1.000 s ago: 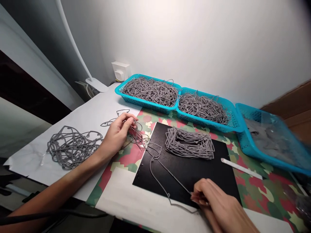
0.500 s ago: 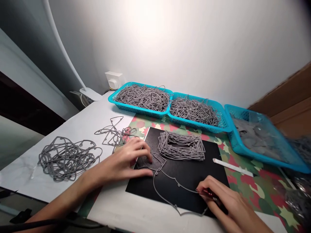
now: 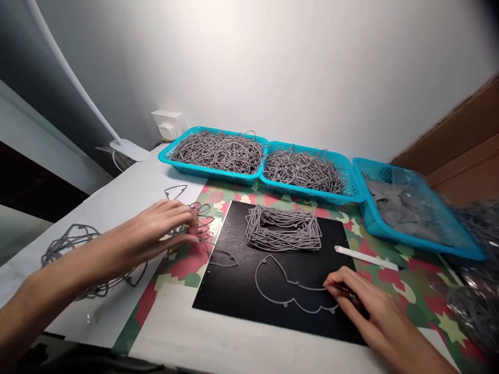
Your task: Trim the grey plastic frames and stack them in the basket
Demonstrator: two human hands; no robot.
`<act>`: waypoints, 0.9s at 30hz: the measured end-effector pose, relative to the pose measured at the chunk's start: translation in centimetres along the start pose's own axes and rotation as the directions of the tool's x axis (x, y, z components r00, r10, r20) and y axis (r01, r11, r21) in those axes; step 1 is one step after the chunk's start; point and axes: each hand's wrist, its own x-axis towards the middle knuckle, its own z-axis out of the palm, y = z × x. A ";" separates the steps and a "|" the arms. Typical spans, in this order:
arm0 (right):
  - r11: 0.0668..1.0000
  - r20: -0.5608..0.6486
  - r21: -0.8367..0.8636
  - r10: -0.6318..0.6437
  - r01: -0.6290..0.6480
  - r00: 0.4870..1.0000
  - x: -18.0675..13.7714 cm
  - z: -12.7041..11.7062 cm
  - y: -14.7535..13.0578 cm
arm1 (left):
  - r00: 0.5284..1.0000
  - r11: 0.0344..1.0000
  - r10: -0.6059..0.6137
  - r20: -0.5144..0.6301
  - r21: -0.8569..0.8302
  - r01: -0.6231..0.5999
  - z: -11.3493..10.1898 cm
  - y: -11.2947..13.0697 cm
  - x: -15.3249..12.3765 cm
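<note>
A single grey rubber gasket (image 3: pixel 290 288) lies flat on the black mat (image 3: pixel 241 291). My right hand (image 3: pixel 364 306) rests on the mat at the gasket's right end, fingers curled and pinched around a dark thin tool. My left hand (image 3: pixel 156 231) reaches left of the mat, its fingers closing on a small tangle of grey gaskets (image 3: pixel 195 221) on the white paper. A neat stack of gaskets (image 3: pixel 283 228) sits at the back of the mat.
Two turquoise baskets (image 3: pixel 212 171) (image 3: pixel 307 192) of tangled gaskets stand along the wall, a third basket (image 3: pixel 409 228) at the right. Another gasket pile (image 3: pixel 74 244) lies far left. A white strip (image 3: pixel 366 257) lies right of the mat.
My left hand left the mat and went left to the small tangle. The single gasket now lies spread flat on the mat. The view shifted to the right.
</note>
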 end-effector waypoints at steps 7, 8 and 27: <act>0.995 -0.003 0.093 0.044 -0.044 0.999 0.0 -0.3 -1.0 | 0.969 0.993 0.106 -0.223 0.082 -0.090 1.4 1.4 2.4; 0.992 -0.004 0.123 0.043 -0.042 0.999 0.0 -0.4 -1.3 | 0.972 0.988 0.153 -0.180 0.049 -0.147 2.1 2.7 2.6; 0.958 -0.101 0.287 0.009 0.020 0.995 1.7 -0.3 -3.7 | 0.965 0.817 0.203 0.168 -0.573 -0.072 6.9 13.5 7.2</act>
